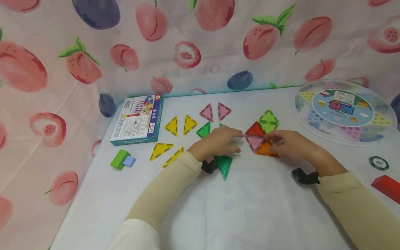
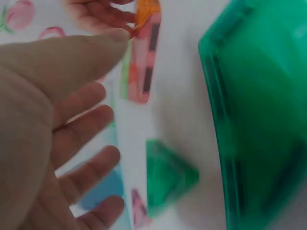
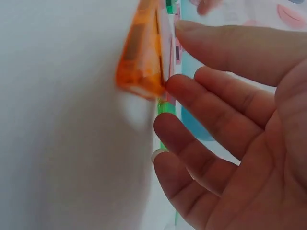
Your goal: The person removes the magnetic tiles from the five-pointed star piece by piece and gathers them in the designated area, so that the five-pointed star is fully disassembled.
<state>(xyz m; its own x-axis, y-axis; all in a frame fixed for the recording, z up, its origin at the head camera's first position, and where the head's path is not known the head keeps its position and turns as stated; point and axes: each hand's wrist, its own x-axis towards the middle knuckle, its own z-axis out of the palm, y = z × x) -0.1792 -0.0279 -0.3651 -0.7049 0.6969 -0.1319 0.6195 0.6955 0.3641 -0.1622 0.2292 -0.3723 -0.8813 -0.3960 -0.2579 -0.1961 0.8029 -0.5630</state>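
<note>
Beside a joined group of triangular magnetic tiles, my left hand (image 1: 223,140) hovers with its fingers loosely spread and nothing in them. Across the group, my right hand (image 1: 289,144) has its fingertips at the edge of the orange tile (image 1: 266,150); in the right wrist view thumb and fingers stand apart. A red tile (image 1: 255,128) and a pink tile (image 1: 255,140) adjoin the orange one, and light green tiles (image 1: 269,121) sit behind. Under and around my left hand lie green tiles (image 1: 203,130), one partly hidden, and a larger dark green tile (image 1: 224,166).
Yellow triangles (image 1: 161,150) and two pink triangles (image 1: 206,112) lie left and behind. A boxed game (image 1: 137,119) stands back left, green and blue blocks (image 1: 120,159) before it. At right are a round plastic case (image 1: 342,107), a "20" chip (image 1: 378,163) and a red block (image 1: 387,187).
</note>
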